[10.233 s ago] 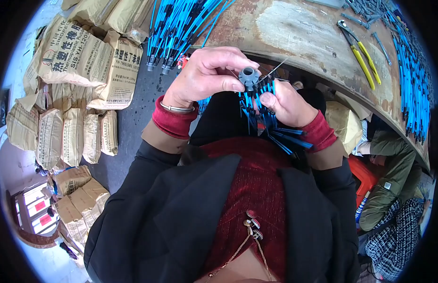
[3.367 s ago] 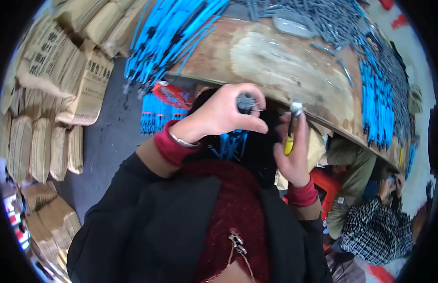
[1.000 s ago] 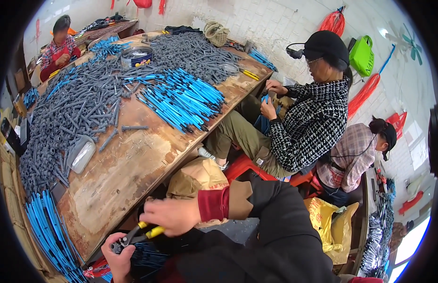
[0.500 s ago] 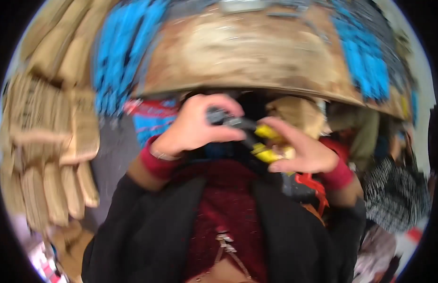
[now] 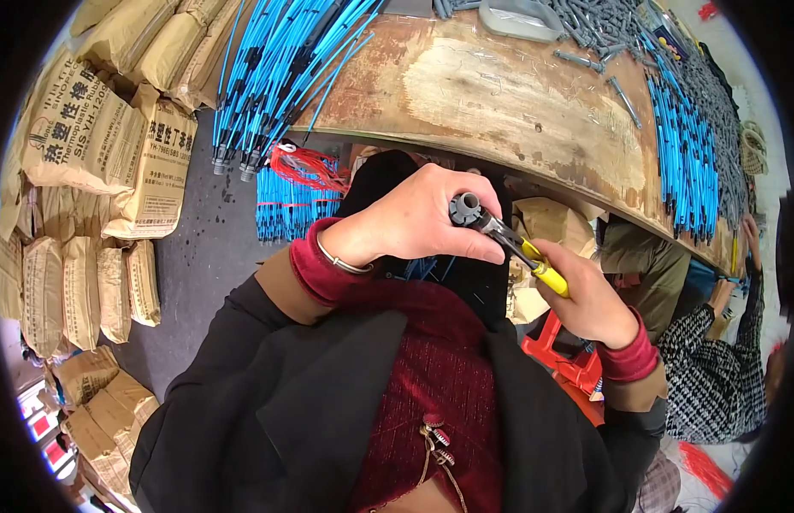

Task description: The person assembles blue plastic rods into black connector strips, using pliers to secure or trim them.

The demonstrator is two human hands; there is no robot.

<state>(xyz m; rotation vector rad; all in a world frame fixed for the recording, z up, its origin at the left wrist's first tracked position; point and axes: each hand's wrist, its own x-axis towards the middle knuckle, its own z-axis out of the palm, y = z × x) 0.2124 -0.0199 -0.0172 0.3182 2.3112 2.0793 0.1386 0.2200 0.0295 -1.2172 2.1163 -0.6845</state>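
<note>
In front of my chest, my left hand (image 5: pixel 435 209) is closed around a dark grey, tube-shaped plastic fitting (image 5: pixel 467 205), its round, hollow end facing up between thumb and fingers. My right hand (image 5: pixel 589 295), lower and to the right, grips a pair of pliers (image 5: pixel 546 272) by the yellow handles. Their metal head reaches up-left against the fitting beside my left thumb. My left fingers hide the rest of the fitting and part of the jaws.
Ahead stands a wooden table (image 5: pixel 508 111) with blue cable bundles (image 5: pixel 286 68), grey plastic pieces (image 5: pixel 602 26) and a translucent tray (image 5: pixel 523 24). Brown paper sacks (image 5: pixel 89 128) pile up at the left. A red stool (image 5: pixel 563 359) is below my right hand; another person (image 5: pixel 713 359) works at far right.
Both hands have shifted right with the fitting and pliers. My right fingers, more spread before, are now closed around the yellow handles, which have come closer together.
</note>
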